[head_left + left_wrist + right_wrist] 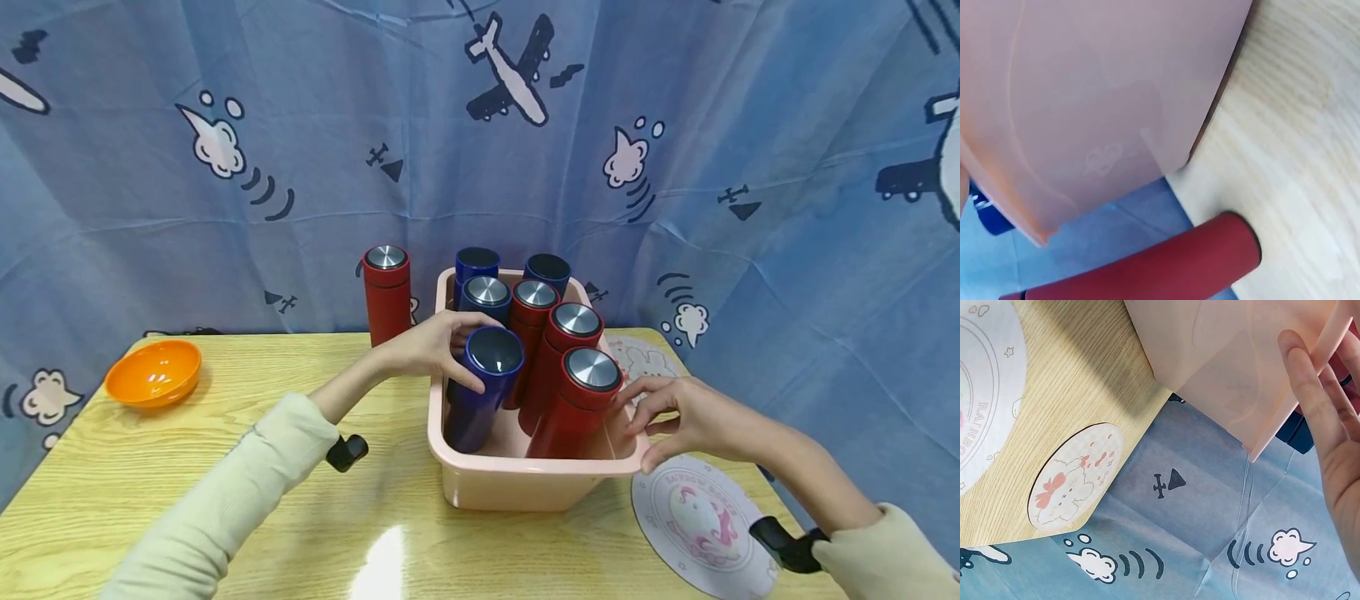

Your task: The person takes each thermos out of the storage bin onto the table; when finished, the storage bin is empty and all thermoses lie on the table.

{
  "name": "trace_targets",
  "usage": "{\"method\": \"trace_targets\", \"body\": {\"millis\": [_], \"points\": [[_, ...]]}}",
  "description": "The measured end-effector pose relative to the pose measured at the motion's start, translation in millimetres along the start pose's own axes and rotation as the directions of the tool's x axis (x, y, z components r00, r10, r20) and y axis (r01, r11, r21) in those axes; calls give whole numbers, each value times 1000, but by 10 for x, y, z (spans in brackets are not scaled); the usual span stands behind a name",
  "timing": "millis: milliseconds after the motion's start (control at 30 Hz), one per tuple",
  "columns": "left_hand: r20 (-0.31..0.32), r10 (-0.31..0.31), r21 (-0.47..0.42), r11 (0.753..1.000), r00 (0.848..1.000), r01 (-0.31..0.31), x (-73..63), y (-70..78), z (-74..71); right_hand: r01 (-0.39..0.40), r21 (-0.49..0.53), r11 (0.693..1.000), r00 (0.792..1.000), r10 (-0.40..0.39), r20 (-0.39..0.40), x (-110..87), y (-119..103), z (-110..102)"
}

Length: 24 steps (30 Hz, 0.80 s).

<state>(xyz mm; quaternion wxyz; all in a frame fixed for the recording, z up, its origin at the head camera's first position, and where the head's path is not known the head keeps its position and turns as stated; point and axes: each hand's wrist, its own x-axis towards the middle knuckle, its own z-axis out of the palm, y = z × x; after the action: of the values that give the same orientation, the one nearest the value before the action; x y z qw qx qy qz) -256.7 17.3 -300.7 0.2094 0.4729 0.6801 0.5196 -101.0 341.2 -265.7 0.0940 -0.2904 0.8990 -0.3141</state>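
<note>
Left arm (255, 475) slants inward, left hand (431, 344) gripping with thumb (466, 377) and fingers (471, 319) kinda spread apart; right arm (813, 477) angles in too, right hand (699, 415) doing a pinch.

Our left sleeve (243, 479) is a pale, yellowish cream with a few soft creases, and our right sleeve (892, 554) pretty much matches it. We've also got a stubby rounded black gadget (347, 453) on the left wrist and a longer black piece (786, 546) on the right.
</note>
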Motion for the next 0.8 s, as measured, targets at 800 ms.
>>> {"method": "trace_targets", "body": {"millis": [800], "points": [[-279, 97, 11, 995, 955, -98, -76, 275, -29, 1, 7, 1000, 1000, -1, 6, -6, 6, -5]]}}
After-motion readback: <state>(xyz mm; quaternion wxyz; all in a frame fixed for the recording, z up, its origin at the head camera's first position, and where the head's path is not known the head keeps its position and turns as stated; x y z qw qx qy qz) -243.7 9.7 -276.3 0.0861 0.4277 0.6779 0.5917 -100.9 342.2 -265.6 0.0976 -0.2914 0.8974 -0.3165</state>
